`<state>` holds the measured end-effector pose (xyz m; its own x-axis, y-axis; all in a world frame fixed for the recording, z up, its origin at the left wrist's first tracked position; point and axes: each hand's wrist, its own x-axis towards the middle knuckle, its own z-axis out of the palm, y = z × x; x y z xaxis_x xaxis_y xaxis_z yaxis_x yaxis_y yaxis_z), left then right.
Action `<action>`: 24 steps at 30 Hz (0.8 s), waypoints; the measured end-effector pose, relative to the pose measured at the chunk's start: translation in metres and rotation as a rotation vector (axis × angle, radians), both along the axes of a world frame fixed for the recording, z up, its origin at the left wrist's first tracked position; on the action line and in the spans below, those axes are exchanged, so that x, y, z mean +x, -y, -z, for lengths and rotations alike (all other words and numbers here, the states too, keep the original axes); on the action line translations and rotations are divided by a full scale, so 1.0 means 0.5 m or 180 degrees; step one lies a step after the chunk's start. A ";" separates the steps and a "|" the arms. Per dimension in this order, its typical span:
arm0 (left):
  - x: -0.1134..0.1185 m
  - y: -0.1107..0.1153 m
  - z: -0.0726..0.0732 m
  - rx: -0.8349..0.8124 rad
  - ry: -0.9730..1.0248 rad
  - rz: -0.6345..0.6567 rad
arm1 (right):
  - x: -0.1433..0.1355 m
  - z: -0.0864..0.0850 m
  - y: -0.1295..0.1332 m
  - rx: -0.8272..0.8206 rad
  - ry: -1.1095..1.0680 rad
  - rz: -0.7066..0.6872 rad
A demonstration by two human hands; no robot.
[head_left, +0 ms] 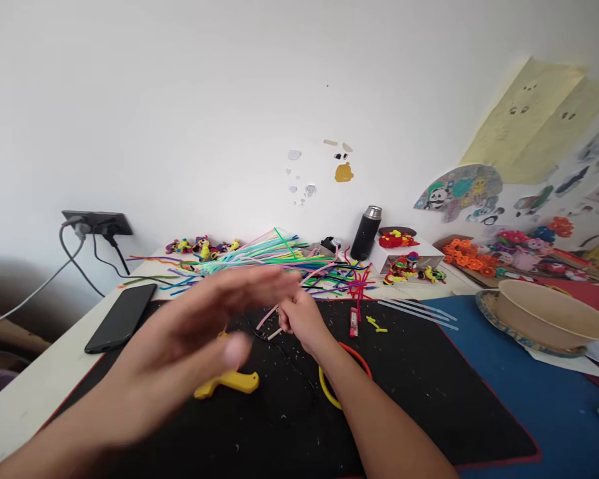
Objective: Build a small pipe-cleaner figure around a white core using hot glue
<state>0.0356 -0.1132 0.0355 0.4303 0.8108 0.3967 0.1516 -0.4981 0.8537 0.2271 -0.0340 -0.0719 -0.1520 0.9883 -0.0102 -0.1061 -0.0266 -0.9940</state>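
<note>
My left hand (180, 346) is raised in the foreground, slightly blurred. Its fingers are stretched out, with the thumb apart and nothing between them. Partly hidden below it, a yellow-handled tool (234, 381) lies on the black mat (279, 439). Farther forward, my right hand (303, 320) has its fingers curled closed over the mat's back part; what they hold, if anything, is hidden. Beside those fingers are a pink pipe cleaner (266, 318), a short pale stick (275, 334) and a thin black cord (292, 362). Under my right forearm shows a red and yellow loop (329, 392).
A heap of coloured pipe cleaners (249, 256) lies along the wall. Behind the mat stand a black flask (367, 233) and a white box (432, 259). A phone (122, 318) rests at left; a beige bowl (554, 313) sits at right. Yellow scraps (377, 324) lie on the mat.
</note>
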 end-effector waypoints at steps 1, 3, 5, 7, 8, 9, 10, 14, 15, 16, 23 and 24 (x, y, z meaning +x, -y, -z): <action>0.007 -0.027 -0.011 0.0155 0.0001 -0.0235 | 0.001 -0.002 0.000 -0.0024 -0.0065 -0.0032; 0.007 -0.082 -0.017 0.0452 -0.0313 -0.0588 | 0.001 -0.002 0.001 -0.0083 -0.0188 -0.0108; -0.008 -0.131 -0.003 0.0402 -0.0776 -0.0732 | 0.001 -0.001 0.000 -0.0111 -0.0219 -0.0130; -0.026 -0.164 0.020 0.0421 -0.1338 -0.0738 | 0.001 0.002 -0.001 -0.0087 -0.0219 -0.0134; -0.033 -0.175 0.033 0.0519 -0.1652 -0.0676 | 0.001 0.003 -0.001 -0.0067 -0.0209 -0.0139; -0.037 -0.182 0.045 0.0644 -0.1916 -0.0613 | 0.001 0.003 -0.001 -0.0048 -0.0194 -0.0138; -0.038 -0.186 0.056 0.0778 -0.2120 -0.0581 | 0.001 0.004 -0.001 -0.0031 -0.0180 -0.0138; -0.029 -0.196 0.093 0.0999 -0.2498 -0.0476 | 0.000 0.004 0.001 0.0039 -0.0131 -0.0162; -0.025 -0.199 0.100 0.0986 -0.2522 -0.0454 | 0.000 0.005 0.001 0.0056 -0.0112 -0.0171; -0.022 -0.202 0.106 0.0988 -0.2518 -0.0441 | -0.001 0.006 0.001 0.0069 -0.0078 -0.0189; -0.016 -0.207 0.114 0.1217 -0.2282 -0.0398 | -0.005 0.020 -0.002 0.0178 0.0038 -0.0373; -0.016 -0.206 0.113 0.1222 -0.2294 -0.0379 | -0.005 0.021 -0.002 0.0180 0.0028 -0.0377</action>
<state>0.0279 -0.0101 -0.0212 0.6050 0.7314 0.3148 0.6674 -0.6814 0.3005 0.2245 -0.0328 -0.0825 -0.2680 0.9625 0.0433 -0.0968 0.0178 -0.9951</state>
